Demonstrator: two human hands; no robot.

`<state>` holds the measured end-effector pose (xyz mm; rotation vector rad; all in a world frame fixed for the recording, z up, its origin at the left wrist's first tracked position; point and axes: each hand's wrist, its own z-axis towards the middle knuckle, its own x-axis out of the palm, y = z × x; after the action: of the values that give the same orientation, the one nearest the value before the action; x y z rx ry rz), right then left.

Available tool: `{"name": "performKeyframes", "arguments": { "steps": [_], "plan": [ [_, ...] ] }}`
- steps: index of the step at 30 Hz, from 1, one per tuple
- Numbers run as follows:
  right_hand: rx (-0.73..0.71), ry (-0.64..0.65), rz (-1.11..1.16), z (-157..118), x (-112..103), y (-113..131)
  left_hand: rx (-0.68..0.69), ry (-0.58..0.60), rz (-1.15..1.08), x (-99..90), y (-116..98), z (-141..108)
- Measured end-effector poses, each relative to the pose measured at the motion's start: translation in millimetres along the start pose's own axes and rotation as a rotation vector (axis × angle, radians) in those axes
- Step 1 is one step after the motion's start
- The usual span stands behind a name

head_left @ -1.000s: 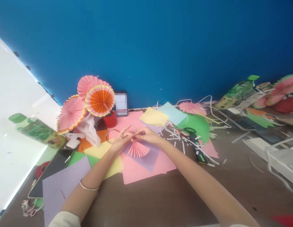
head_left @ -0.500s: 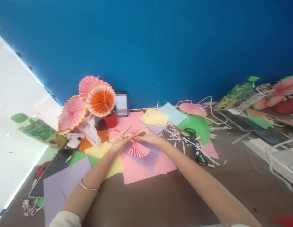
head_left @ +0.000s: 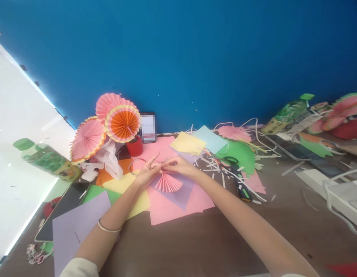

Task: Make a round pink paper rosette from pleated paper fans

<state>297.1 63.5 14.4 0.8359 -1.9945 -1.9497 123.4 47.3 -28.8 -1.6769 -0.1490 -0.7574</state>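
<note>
A pleated pink paper fan (head_left: 168,184) hangs spread below my fingers, its narrow middle pinched between both hands. My left hand (head_left: 149,171) is closed on it with thumb and fingertips, one finger raised. From the other side, my right hand (head_left: 178,164) pinches the same gathered spot. My fingers hide how the folds are held there. Under the fan lie a purple sheet (head_left: 185,196) and larger pink sheets (head_left: 166,216). A yellow sheet (head_left: 139,206) reaches under my left forearm.
Folded paper rosettes (head_left: 122,123) stand in a red pot (head_left: 134,147) by the blue wall. A phone (head_left: 148,127) leans behind. Scissors (head_left: 231,161), a cutter (head_left: 244,190) and paper strips (head_left: 214,165) lie right; a bottle (head_left: 48,159) and tablet (head_left: 64,211) left.
Almost nothing differs. Both hands keep their pinch on the pink fan, which has shifted very slightly to the left.
</note>
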Motion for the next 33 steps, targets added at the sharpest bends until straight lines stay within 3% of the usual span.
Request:
{"name": "performKeyframes", "arguments": {
  "steps": [16,25,27,31,33],
  "plan": [
    [0.080,0.021,0.038,-0.8,1.6,3.1,-0.018,0.034,-0.017,-3.5,1.1,0.2],
    [0.047,0.015,0.049,-3.1,4.2,2.1,-0.018,0.015,0.003,-2.3,1.3,0.0],
    [-0.001,-0.041,-0.008,-4.1,3.5,-0.7,-0.005,-0.003,0.006,-2.4,1.3,0.6],
    [-0.188,-0.307,-0.267,-7.7,3.3,-3.7,0.015,-0.034,0.026,-2.6,0.4,2.0],
    [-0.284,-0.340,-0.367,-9.1,4.6,-4.5,-0.002,-0.020,0.040,-2.5,-0.1,2.3]
  ]
}}
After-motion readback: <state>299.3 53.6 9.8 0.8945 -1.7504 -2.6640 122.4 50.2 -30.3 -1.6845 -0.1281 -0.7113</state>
